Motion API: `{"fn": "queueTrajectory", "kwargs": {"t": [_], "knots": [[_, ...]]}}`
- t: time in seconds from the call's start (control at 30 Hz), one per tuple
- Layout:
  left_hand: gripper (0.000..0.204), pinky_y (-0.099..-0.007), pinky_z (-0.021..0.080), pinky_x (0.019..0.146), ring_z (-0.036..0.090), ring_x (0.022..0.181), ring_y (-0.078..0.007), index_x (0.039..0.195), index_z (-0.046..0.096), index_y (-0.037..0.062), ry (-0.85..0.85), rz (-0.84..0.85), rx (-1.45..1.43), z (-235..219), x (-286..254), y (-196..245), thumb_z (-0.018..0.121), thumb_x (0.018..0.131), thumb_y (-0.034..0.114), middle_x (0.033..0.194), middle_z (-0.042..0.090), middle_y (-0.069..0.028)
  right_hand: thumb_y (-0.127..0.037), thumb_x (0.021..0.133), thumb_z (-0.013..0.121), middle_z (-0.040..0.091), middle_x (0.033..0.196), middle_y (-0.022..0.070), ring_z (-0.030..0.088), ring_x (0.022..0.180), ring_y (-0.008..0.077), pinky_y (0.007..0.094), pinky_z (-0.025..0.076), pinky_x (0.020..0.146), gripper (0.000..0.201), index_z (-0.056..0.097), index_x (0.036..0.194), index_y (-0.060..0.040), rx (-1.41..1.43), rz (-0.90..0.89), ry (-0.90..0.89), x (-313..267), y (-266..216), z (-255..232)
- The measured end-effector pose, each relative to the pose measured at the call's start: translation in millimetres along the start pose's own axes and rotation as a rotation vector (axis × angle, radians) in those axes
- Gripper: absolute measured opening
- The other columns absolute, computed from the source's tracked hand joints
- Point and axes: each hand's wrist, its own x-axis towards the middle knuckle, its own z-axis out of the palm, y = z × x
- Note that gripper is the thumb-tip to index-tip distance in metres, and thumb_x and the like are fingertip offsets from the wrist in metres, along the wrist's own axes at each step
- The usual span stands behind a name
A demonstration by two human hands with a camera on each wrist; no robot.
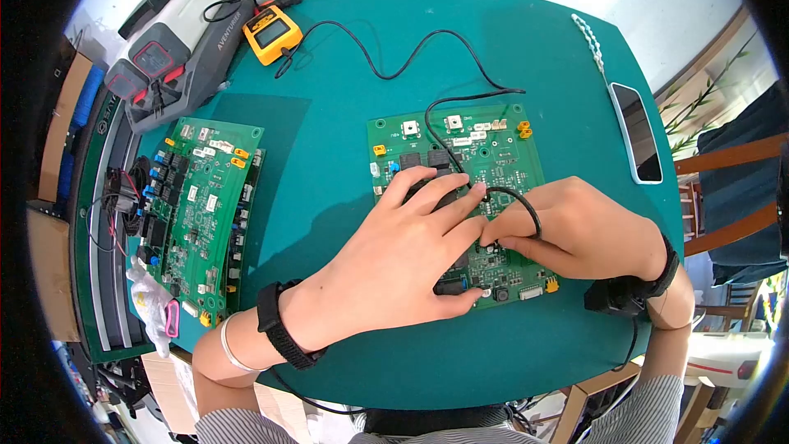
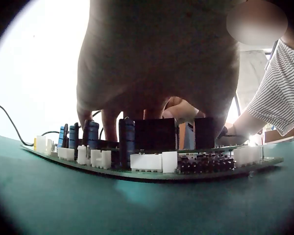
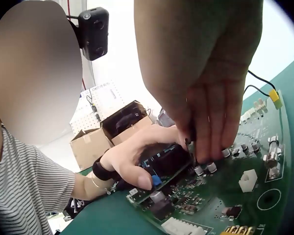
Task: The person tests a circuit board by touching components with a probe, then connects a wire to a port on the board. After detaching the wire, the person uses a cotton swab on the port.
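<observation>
A green circuit board (image 1: 501, 156) lies flat on the table, crowded with relays, capacitors and white connectors. My left hand (image 1: 411, 238) is spread over the board's left half, its fingertips on the dark components and its thumb at the lower edge. Beside it my right hand (image 1: 567, 222) pinches the end of a black cable (image 1: 526, 201) close over the middle of the board. The cable's tip is hidden by the fingers in the head view; in the right wrist view a thin dark piece (image 3: 191, 149) shows between them. The cable runs back to a yellow handheld device (image 1: 272, 34) with a small screen.
More green boards (image 1: 201, 214) stand stacked at the left, with a bundle of dark wires (image 1: 123, 197) beside them. A grey case (image 1: 193, 74) sits at the back left. A phone (image 1: 637, 133) with a beaded strap lies near the table's right edge.
</observation>
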Motion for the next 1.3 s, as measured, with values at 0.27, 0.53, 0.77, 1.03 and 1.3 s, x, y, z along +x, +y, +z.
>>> {"fn": "queueTrajectory", "kwargs": {"t": [0.27, 0.53, 0.77, 1.03, 1.3], "knots": [[0.058, -0.0561, 0.033, 0.12, 0.052, 0.138, -0.0354, 0.116, 0.068, -0.0004, -0.002, 0.003, -0.01, 1.3, -0.5, -0.7, 0.082, 0.078, 0.041, 0.137, 0.065, -0.0186, -0.014, 0.1, 0.065, 0.065, 0.072, 0.0126, 0.068, 0.068, 0.035, 0.0448, 0.052, 0.061, 0.012, 0.069, 0.111, -0.011, -0.003, 0.044, -0.02, 0.4, 0.0, -1.7], [0.061, -0.0562, 0.033, 0.12, 0.051, 0.138, -0.0348, 0.12, 0.067, -0.0009, -0.019, 0.0, -0.003, 0.5, -0.3, 0.0, 0.081, 0.078, 0.041, 0.139, 0.064, -0.0184, -0.018, 0.1, 0.065, 0.066, 0.071, 0.0134, 0.068, 0.066, 0.0347, 0.045, 0.052, 0.059, 0.012, 0.07, 0.11, -0.0115, -0.033, 0.053, -0.05, 0.1, 0.2, -3.0], [0.062, -0.0561, 0.033, 0.12, 0.051, 0.138, -0.034, 0.121, 0.067, -0.001, -0.006, 0.007, -0.002, 2.1, -0.7, -0.6, 0.081, 0.078, 0.041, 0.141, 0.063, -0.0181, -0.019, 0.1, 0.066, 0.068, 0.074, 0.0132, 0.069, 0.067, 0.0345, 0.0436, 0.053, 0.06, 0.013, 0.072, 0.11, -0.0115, 0.01, 0.084, -0.016, 0.1, 2.4, -1.9], [0.06, -0.0561, 0.033, 0.119, 0.051, 0.138, -0.0338, 0.119, 0.067, -0.0011, -0.004, 0.009, -0.003, 2.4, -0.9, -0.6, 0.081, 0.078, 0.041, 0.141, 0.063, -0.0181, -0.019, 0.1, 0.067, 0.068, 0.074, 0.0122, 0.069, 0.067, 0.0338, 0.043, 0.052, 0.059, 0.012, 0.071, 0.107, -0.0116, -0.039, 0.051, 0.026, 1.0, 3.2, 2.0], [0.063, -0.0558, 0.032, 0.12, 0.051, 0.139, -0.0341, 0.122, 0.066, -0.0016, -0.02, 0.009, 0.008, 2.1, -1.1, -0.5, 0.081, 0.079, 0.041, 0.143, 0.061, -0.0183, -0.018, 0.095, 0.072, 0.068, 0.074, 0.0117, 0.07, 0.07, 0.0327, 0.043, 0.053, 0.061, 0.01, 0.072, 0.101, -0.0096, -0.036, 0.034, 0.044, 1.4, 3.3, 5.1]]}}
